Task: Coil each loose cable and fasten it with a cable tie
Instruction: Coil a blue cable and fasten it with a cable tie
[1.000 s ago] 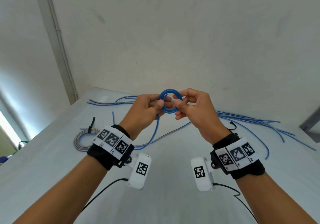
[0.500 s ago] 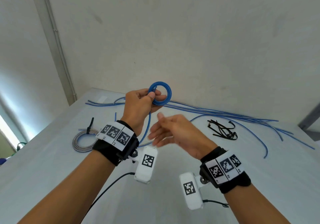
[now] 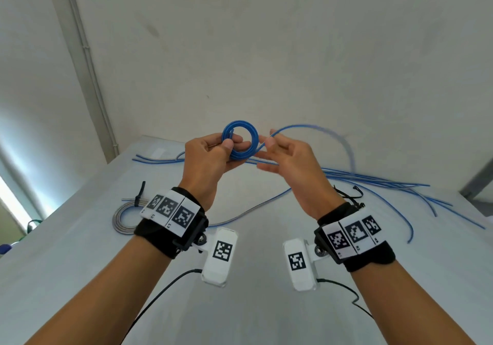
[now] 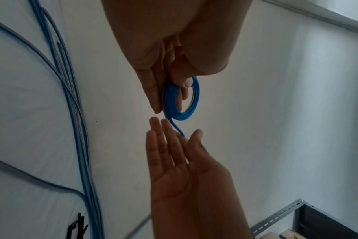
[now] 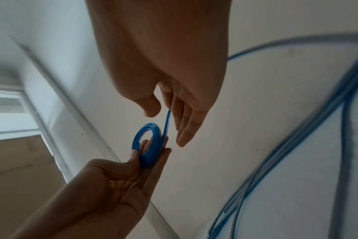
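One small round blue plastic-sheathed cable coil (image 3: 240, 140), pinched in left hand (image 3: 210, 157) above desk (image 3: 80, 251); right hand (image 3: 288, 163), away half a second ago, back, fingers relaxed, guiding the tail. Winding unfinished.

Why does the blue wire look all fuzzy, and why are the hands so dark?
Head view: the loose cable swings fast, so it smears. Right wrist view: cables blur too. Left wrist view: the left hand and right hand sit shadowed against a bright wall.
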